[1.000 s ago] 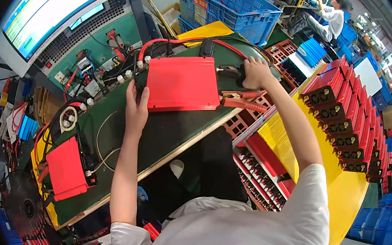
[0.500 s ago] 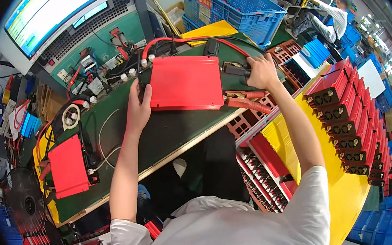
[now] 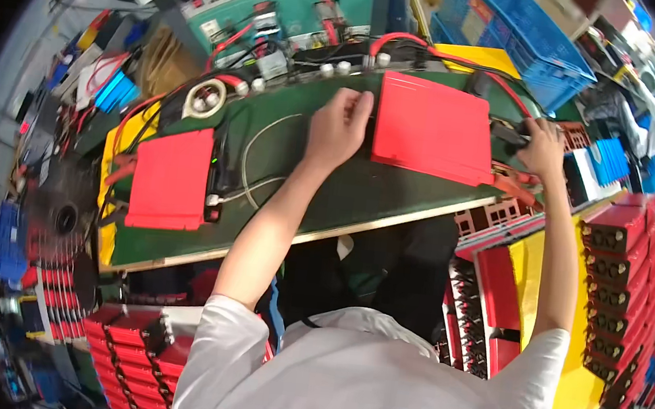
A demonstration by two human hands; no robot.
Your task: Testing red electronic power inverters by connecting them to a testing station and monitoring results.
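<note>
A flat red box-shaped pack lies on the green bench. My left hand grips its left edge, fingers curled over the side. My right hand is at the pack's right end, closed on a black connector joined to red and black cables. A second red pack lies flat at the bench's left end, with wires beside it.
A teal test unit with clips and leads stands behind the bench. Blue crates sit at the back right. Stacks of red packs on a yellow surface fill the right; more red packs lie lower left. Another person works at far right.
The view has swung so the bench now sits more central. My hands stay on the red pack's two ends; the left hand now grips its left edge.
</note>
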